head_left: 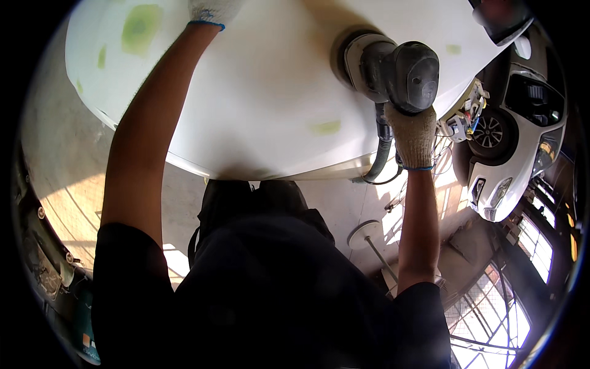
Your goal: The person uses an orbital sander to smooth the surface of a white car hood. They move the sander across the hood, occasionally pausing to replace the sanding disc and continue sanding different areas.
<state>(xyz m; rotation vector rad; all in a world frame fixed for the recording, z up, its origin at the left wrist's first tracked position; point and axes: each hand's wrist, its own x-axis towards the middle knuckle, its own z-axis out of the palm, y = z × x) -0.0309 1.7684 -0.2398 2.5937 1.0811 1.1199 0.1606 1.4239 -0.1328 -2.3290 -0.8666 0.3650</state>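
Note:
A broad white car panel (246,104) curves across the upper part of the head view, with several yellow-green filler patches (326,127) on its surface. My right hand (410,136), in a knitted work glove, is wrapped round the handle of a black and grey power sander (393,71). The sander's round pad rests against the panel, right of its middle. From the tool a ribbed black hose (381,154) runs down past the panel's near edge. My left hand (212,11), gloved with a blue cuff, reaches over the panel at the top edge of view. Its fingers are cut off from sight.
At the right stands a white car (522,135). Between it and the panel is a cluttered stand or cart (464,117), with cables hanging below. A round-based metal stand (367,235) is on the concrete floor near my right forearm. Bright windows (491,313) lie at lower right.

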